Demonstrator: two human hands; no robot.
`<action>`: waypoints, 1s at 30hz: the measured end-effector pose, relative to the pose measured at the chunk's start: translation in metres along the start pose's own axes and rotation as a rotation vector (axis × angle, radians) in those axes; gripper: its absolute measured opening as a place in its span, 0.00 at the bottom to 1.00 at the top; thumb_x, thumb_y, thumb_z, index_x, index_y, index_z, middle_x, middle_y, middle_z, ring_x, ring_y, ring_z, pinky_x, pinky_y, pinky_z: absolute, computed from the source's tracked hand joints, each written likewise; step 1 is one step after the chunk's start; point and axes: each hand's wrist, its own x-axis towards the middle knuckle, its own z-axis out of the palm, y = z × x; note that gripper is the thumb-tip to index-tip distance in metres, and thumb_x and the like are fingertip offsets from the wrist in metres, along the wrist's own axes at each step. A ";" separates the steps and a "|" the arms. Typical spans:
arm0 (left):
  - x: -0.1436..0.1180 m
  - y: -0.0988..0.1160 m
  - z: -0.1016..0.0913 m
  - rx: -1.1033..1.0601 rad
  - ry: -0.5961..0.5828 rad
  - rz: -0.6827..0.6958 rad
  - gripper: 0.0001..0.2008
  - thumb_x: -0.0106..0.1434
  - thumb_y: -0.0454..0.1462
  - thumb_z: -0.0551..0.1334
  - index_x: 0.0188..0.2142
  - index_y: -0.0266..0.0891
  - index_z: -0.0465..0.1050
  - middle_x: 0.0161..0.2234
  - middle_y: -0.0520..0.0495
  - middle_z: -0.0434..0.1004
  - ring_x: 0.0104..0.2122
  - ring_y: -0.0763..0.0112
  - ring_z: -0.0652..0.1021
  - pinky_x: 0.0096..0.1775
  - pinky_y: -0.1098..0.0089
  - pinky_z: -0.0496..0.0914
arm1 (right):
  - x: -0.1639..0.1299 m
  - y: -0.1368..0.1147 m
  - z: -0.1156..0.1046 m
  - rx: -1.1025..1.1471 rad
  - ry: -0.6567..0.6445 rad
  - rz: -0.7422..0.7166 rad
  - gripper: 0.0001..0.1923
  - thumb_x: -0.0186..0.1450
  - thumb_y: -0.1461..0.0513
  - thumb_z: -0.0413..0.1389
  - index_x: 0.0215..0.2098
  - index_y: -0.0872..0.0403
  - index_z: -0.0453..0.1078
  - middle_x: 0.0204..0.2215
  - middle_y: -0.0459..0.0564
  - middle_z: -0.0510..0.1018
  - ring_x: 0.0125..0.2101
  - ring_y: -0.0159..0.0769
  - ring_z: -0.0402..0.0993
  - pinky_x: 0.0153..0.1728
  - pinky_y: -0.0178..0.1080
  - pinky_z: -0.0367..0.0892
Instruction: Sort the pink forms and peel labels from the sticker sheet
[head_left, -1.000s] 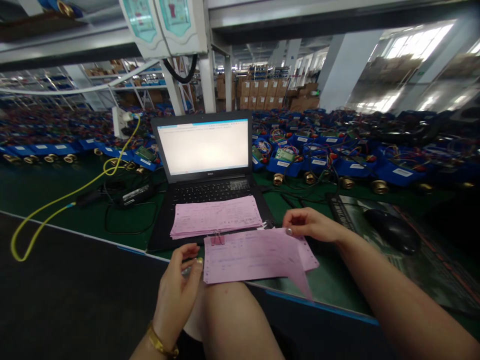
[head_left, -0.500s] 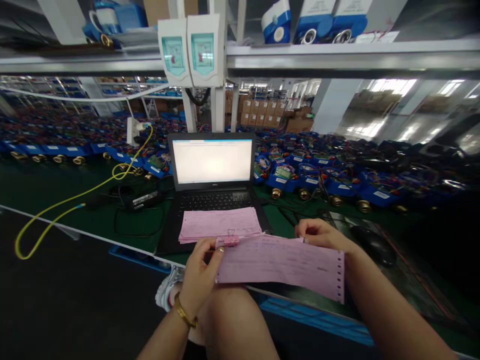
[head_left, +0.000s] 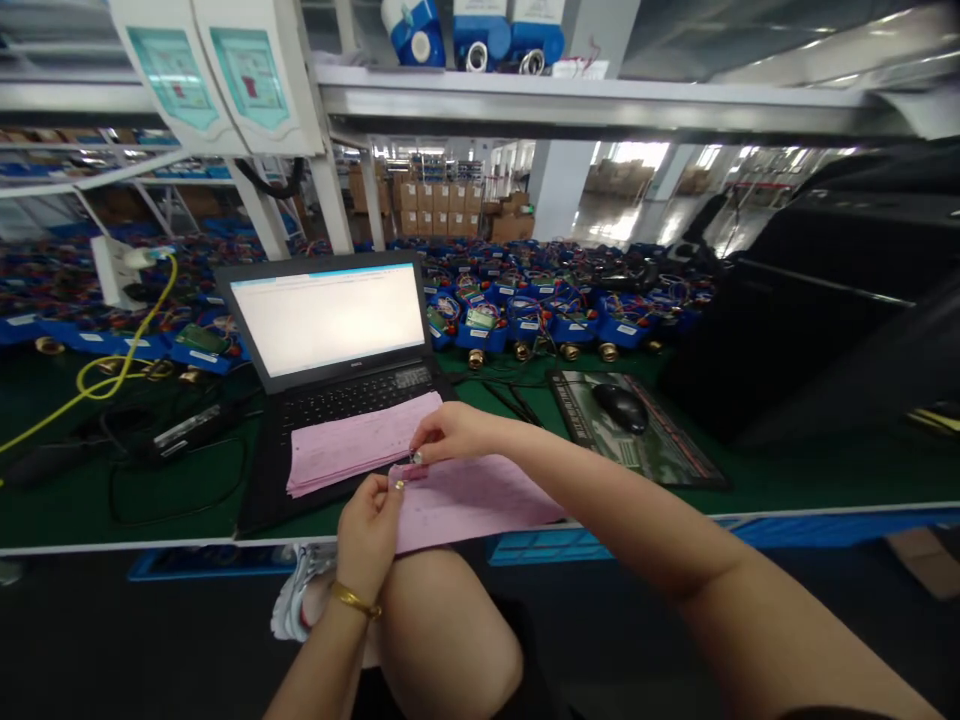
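Note:
My left hand, wearing a gold bracelet, pinches the left corner of some pink printed sheets over my lap at the table's edge. A small pink binder clip sits on the top edge of these sheets, by my left thumb. My right hand reaches across with its fingers closed on the clip; the fingertips partly hide it. Just behind, another stack of pink sheets lies on the front of the open laptop, covering part of the keyboard.
To the right, a black mouse rests on a patterned mouse pad, near a large black object. Blue meter bodies with wires crowd behind the laptop. A yellow cable and black adapter lie left.
My right hand has moved left, from the right part of the pink sheets to the binder clip. The view has turned to the right. My left hand keeps hold of the corner.

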 end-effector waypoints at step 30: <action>-0.011 -0.011 -0.035 0.721 -0.197 0.615 0.20 0.59 0.45 0.58 0.47 0.37 0.72 0.47 0.40 0.77 0.46 0.56 0.76 0.48 0.55 0.72 | -0.150 0.078 -0.005 -0.297 0.233 0.064 0.20 0.54 0.60 0.63 0.45 0.49 0.73 0.47 0.50 0.70 0.47 0.40 0.68 0.49 0.39 0.64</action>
